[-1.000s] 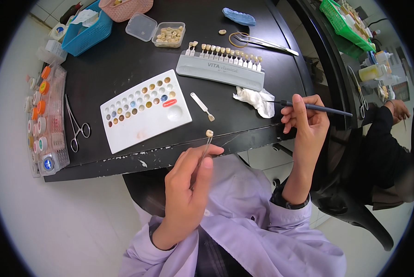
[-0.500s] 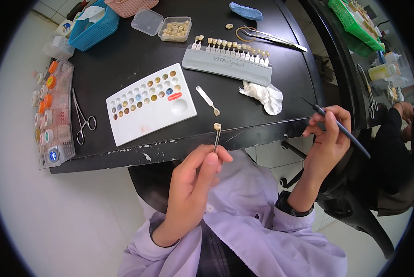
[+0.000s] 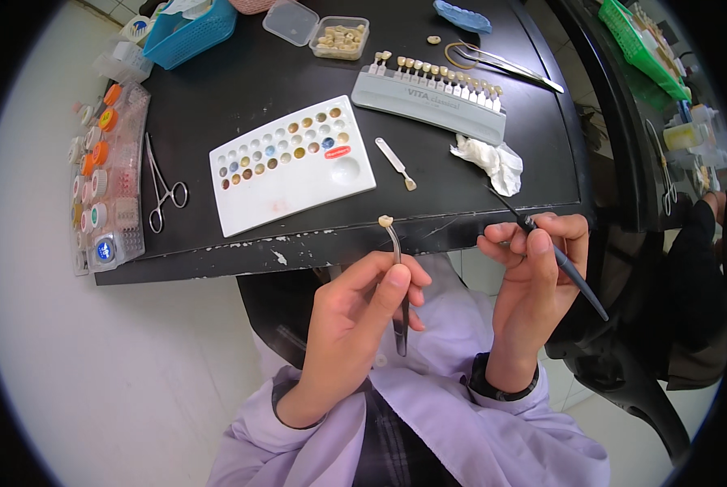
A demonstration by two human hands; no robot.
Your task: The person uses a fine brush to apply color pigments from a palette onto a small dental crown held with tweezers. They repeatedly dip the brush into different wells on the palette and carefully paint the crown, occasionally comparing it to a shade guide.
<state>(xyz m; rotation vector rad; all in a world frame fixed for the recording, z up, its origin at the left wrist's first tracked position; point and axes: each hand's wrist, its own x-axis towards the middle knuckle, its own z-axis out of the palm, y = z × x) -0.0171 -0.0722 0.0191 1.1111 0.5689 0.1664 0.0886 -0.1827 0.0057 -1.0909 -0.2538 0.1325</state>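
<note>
Head view looks down past your lavender sleeves to a black desk (image 3: 242, 89) with a chipped, paint-flecked front edge, set on a pale floor (image 3: 47, 341). Your left hand (image 3: 355, 312) has its fingers (image 3: 392, 288) clenched around metal tweezers (image 3: 397, 284) held upright, and a small tooth-coloured crown (image 3: 385, 220) sits in the tips just above those fingers, off the desk and level with its edge. Your right hand (image 3: 534, 272) has its fingers (image 3: 538, 243) pinched on a thin dark brush (image 3: 546, 247), its point slanting up past them toward a crumpled white tissue (image 3: 489, 158). Beyond the left fingers lies a white palette (image 3: 290, 183) with rows of small colour wells, and a short spatula (image 3: 396, 162) lies between it and the tissue. Farther out stands a grey shade guide (image 3: 428, 101) lined with sample teeth, then a clear box of tooth pieces (image 3: 339, 36) and a blue basket (image 3: 189, 32). Well to the left of your fingers lie steel forceps (image 3: 162, 191) beside a clear rack of orange-capped jars (image 3: 104, 178). To the right of your right fingers another dark bench holds a green tray (image 3: 635, 40), and another person's dark sleeve (image 3: 692, 276) shows near it.
</note>
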